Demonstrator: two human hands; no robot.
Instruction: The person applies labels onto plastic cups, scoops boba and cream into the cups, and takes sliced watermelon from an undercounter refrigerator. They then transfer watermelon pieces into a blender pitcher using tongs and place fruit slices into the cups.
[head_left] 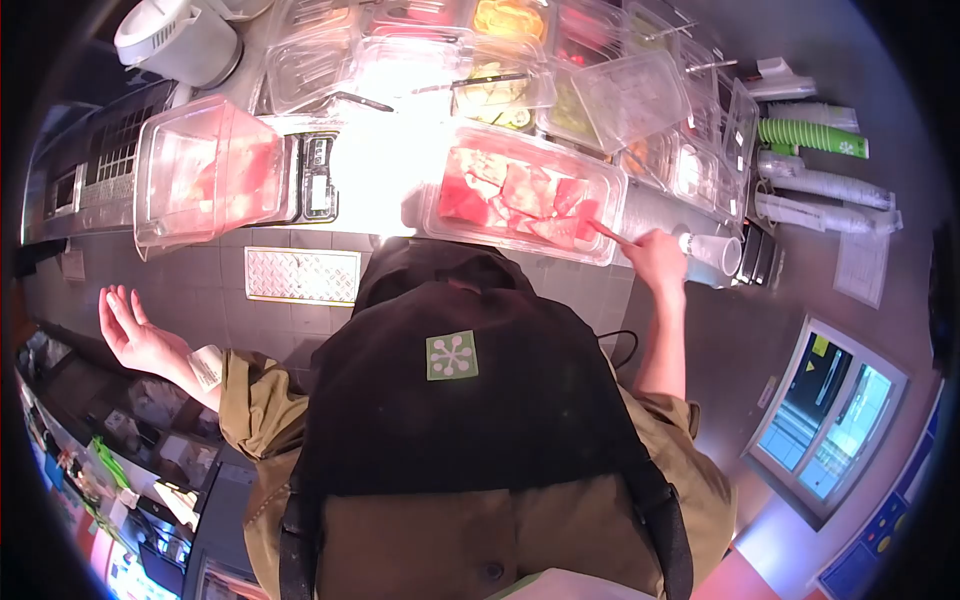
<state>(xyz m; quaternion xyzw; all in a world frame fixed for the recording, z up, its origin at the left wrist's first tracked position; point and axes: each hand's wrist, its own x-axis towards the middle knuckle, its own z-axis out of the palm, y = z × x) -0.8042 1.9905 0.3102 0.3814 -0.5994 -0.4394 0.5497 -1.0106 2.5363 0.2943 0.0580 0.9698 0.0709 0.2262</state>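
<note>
A clear rectangular tub (618, 200) holding red chunks that look like watermelon (530, 190) stands at the counter's front edge. My right hand (656, 262) is closed at the tub's right front corner. From its fingers a thin reddish-brown stick-like utensil (614, 234) reaches over the rim to the red pieces; its exact kind is unclear. Out to the left, away from the counter, my left hand (138, 335) is raised with fingers stretched and nothing in it. Nearest to it is a tall clear container (165, 195) with pinkish-red contents, standing apart from the hand.
Behind the tub are several lidded clear containers, one with yellow pieces (510, 18) and one with pale green slices (492, 98). Dark-handled utensils (480, 82) lie across them. Black scales (319, 178) stand left; a white cup (712, 252) and sleeved cup stacks (830, 180) lie right.
</note>
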